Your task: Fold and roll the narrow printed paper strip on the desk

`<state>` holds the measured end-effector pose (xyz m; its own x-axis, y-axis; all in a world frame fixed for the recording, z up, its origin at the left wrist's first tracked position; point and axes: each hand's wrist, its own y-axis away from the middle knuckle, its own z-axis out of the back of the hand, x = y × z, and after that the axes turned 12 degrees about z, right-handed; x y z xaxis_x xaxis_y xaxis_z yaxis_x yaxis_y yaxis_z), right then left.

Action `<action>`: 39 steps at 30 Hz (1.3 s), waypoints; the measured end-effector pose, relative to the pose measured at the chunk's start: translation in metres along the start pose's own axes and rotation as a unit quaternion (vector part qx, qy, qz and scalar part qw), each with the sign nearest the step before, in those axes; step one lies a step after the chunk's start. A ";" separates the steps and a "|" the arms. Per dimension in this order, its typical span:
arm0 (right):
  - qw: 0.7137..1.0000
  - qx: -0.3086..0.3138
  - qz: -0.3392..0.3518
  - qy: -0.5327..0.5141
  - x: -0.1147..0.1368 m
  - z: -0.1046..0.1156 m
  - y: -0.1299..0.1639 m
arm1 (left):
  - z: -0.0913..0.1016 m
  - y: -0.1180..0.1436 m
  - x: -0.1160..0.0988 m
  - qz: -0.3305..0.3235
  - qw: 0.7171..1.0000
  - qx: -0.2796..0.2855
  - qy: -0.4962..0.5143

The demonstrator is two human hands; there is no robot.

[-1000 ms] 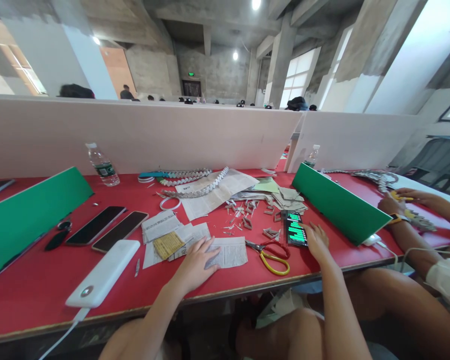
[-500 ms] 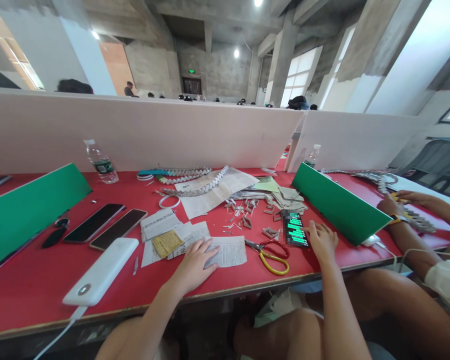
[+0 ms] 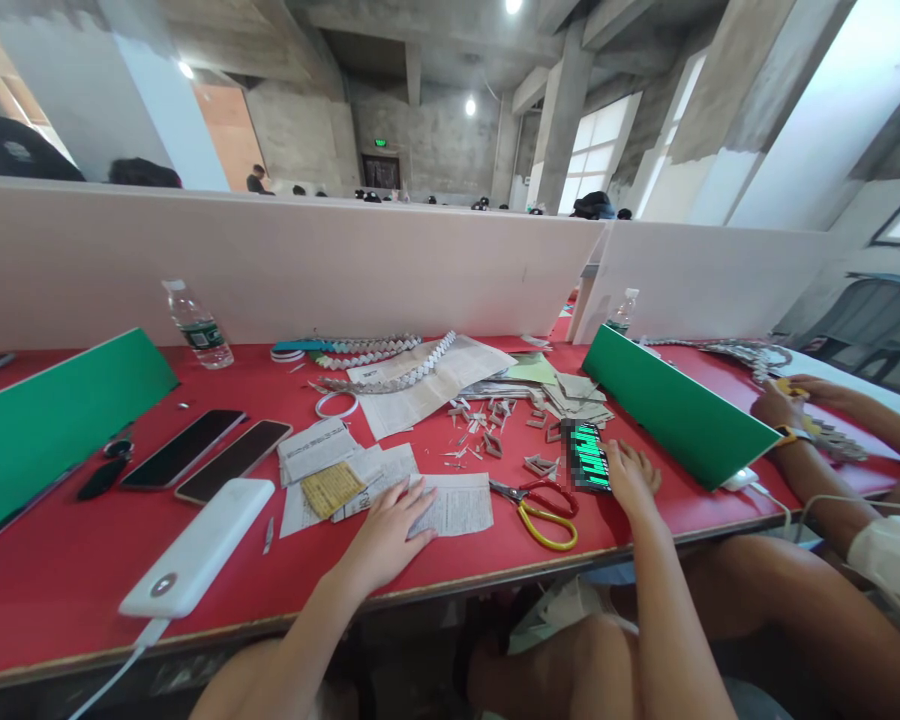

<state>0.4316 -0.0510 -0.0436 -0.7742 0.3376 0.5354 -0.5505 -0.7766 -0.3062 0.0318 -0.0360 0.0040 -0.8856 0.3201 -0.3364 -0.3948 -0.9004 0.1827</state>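
My left hand (image 3: 387,532) lies flat, fingers spread, on a printed paper sheet (image 3: 457,506) near the front edge of the red table (image 3: 60,590). My right hand (image 3: 630,477) rests beside a lit phone (image 3: 586,456) with a green screen, its fingers touching the phone's right side. Between the two hands lie scissors (image 3: 541,507) with one red and one yellow handle. Small folded paper pieces (image 3: 487,425) are scattered just beyond them.
At left lie a white power bank (image 3: 195,548) with its cable, two dark phones (image 3: 206,455) and a water bottle (image 3: 196,327). Green dividers (image 3: 675,405) flank the workspace. Woven paper strips (image 3: 390,360) lie at the back. Another person's hands (image 3: 784,408) work at the right.
My right hand drew slightly left and closer to the lit phone. My left hand stays on the paper. The view shifted a little.
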 end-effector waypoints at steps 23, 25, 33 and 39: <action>0.846 0.220 0.477 -0.086 0.176 -0.032 0.117 | -0.008 -0.006 0.004 -0.024 0.995 -0.096 -0.022; 0.851 0.220 0.468 -0.094 0.176 -0.030 0.114 | -0.006 -0.005 0.002 -0.021 0.995 -0.095 -0.019; 0.841 0.236 0.471 -0.123 0.171 -0.017 0.109 | -0.002 -0.003 -0.006 -0.009 0.996 -0.090 -0.010; 0.865 0.213 0.448 -0.074 0.167 -0.022 0.102 | 0.000 -0.003 -0.008 -0.011 0.993 -0.109 0.031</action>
<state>0.2387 -0.0623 -0.0025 -0.7650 -0.5488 0.3370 0.4393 -0.8274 -0.3500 0.0397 -0.0360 0.0061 -0.8578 0.3275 -0.3961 -0.3455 -0.9380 -0.0274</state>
